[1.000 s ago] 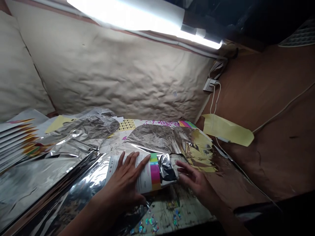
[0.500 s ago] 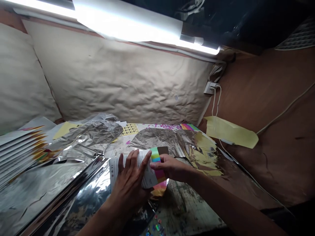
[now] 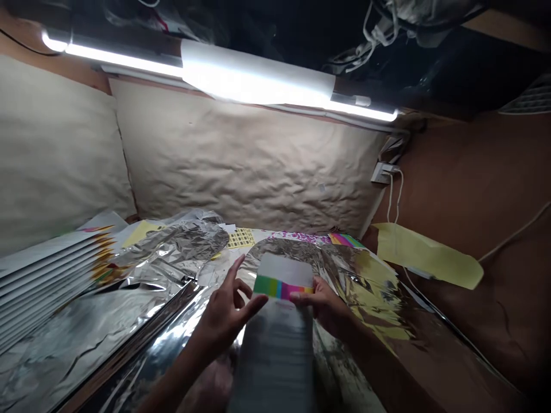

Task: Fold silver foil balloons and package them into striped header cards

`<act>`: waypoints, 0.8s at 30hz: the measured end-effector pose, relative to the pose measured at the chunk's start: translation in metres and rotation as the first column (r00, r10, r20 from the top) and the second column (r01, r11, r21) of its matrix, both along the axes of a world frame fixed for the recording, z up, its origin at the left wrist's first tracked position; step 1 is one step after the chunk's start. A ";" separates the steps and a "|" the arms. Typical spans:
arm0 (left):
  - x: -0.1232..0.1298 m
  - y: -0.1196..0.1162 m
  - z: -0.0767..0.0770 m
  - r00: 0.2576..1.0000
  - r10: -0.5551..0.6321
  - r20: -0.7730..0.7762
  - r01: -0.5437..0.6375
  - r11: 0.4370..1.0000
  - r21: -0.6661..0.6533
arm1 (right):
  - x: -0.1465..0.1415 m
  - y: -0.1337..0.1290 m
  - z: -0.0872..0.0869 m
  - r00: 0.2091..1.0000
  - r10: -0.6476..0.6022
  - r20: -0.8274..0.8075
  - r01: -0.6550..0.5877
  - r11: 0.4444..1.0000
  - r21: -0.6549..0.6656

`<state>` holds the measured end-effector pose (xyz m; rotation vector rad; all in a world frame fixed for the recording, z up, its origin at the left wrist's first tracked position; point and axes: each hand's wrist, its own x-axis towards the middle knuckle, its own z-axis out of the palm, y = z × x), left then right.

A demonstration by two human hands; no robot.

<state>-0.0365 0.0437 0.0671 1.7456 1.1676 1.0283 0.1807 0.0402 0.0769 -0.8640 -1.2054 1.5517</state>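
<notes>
Between my hands hangs a long printed paper card (image 3: 275, 355), blurred along its lower part, with a grey panel and a rainbow colour band at its far end. My right hand (image 3: 322, 304) grips its right edge, thumb lying across the sheet just below the band. My left hand (image 3: 226, 304) has its fingers spread apart, and its thumb is at the card's left edge. Below the hands lies a sheet of mirror-bright silver foil (image 3: 150, 321).
A stack of white sheets with gold-edged ends (image 3: 47, 281) sits at the left. Crumpled silver foil (image 3: 172, 244) and gold-stained foil (image 3: 370, 292) lie behind my hands. A yellow paper strip (image 3: 426, 255) is taped to the brown wall on the right, under a tube light (image 3: 253, 77).
The card has swung out and now stretches lengthwise between my hands, with its band farther away. My left hand has come away from its face. The view has tilted upward.
</notes>
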 end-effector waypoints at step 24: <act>0.004 0.036 -0.042 0.920 -0.034 -0.391 0.084 0.990 0.110 | 0.019 0.018 -0.060 0.470 -0.329 0.819 -0.208 0.860 0.465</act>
